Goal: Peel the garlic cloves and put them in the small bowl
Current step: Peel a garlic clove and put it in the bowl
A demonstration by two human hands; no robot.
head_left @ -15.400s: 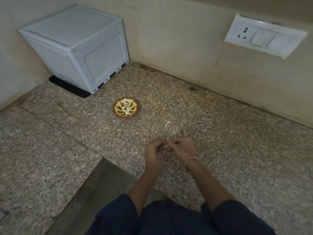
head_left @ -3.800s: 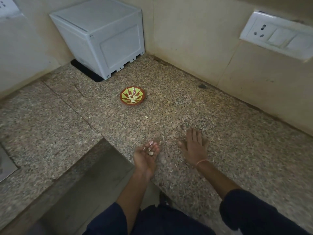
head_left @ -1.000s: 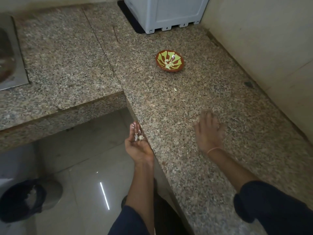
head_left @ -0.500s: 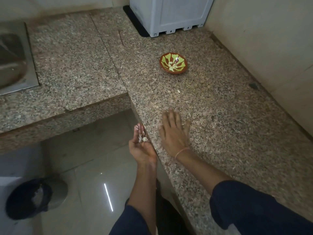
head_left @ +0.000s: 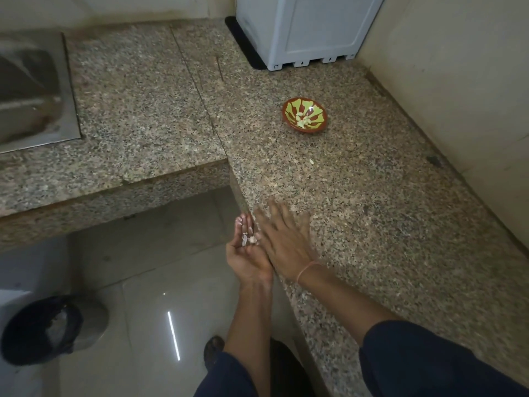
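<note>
So my left hand [head_left: 248, 255] is palm up just off the front edge of the counter [head_left: 372, 210], out over the floor [head_left: 148, 282]. Its fingers are together and gently cupped, not gripping, with a few pale garlic bits [head_left: 249, 238] lying loose where palm meets fingers. Can't tell if they're skins or actual garlic, too small.

My right hand [head_left: 283, 239] is palm down on the granite right beside it, at the counter's edge. The fingers are straight and spread apart, holding nothing, and it's pretty blurry in the shot. There's a thin orange thread [head_left: 307, 267] round that wrist.

The small bowl [head_left: 305, 115], the reddish-brown one with the green pattern, sits further back on the counter, well away from both hands. The peeled cloves [head_left: 303, 119] are piled in the middle of it. One stray piece [head_left: 311, 161] is on the granite a bit in front of the bowl, between it and my hands.

Other stuff: a white plastic box [head_left: 309, 30] in the back corner against the wall, a steel sink [head_left: 31, 90] on the left stretch of counter, and a dark-lined bin [head_left: 48, 328] on the floor, lower left.
</note>
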